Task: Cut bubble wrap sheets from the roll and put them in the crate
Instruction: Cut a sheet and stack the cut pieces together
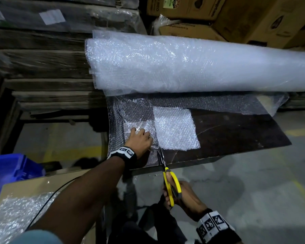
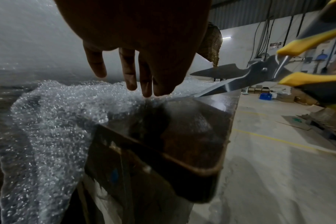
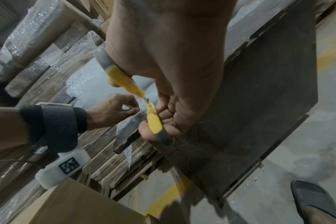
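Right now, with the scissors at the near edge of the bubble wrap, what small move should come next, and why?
Probably close the scissors and push them forward. Their blades are open at the near edge of the bubble wrap, the left hand presses the sheet flat just beside them, and the right hand grips the yellow handles.

A warehouse or packing floor: stacked cardboard boxes at one o'clock, shrink-wrapped flat cartons at ten o'clock, a concrete floor with yellow lines, and metal-sheet walls with conduit.
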The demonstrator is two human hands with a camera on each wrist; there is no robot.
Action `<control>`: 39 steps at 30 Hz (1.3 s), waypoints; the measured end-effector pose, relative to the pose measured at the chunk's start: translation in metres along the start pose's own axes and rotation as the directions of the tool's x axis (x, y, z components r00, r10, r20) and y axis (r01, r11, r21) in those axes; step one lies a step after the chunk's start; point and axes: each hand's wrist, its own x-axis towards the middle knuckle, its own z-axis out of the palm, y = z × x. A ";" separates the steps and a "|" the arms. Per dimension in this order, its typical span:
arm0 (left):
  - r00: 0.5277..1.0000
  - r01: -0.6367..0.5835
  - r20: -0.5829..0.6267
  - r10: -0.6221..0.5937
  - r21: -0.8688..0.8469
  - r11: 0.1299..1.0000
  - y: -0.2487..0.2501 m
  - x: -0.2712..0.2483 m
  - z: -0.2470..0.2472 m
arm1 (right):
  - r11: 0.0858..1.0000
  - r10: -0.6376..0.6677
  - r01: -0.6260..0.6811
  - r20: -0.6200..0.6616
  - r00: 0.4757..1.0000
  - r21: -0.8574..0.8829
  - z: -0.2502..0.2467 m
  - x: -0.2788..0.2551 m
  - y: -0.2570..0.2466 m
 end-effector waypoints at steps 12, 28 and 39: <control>0.997 -0.074 0.018 0.074 -0.017 0.997 -0.008 0.001 -0.005 | 1.000 -0.008 0.008 -0.028 1.000 0.013 0.008 0.011 0.000; 0.998 -0.008 -0.069 0.002 -0.085 0.996 -0.008 0.000 -0.007 | 1.000 -0.002 0.002 0.019 1.000 0.014 0.008 0.019 -0.002; 0.998 0.018 -0.058 -0.023 -0.083 0.996 -0.001 -0.005 0.002 | 0.999 0.039 -0.039 -0.035 0.999 -0.007 0.011 0.041 -0.012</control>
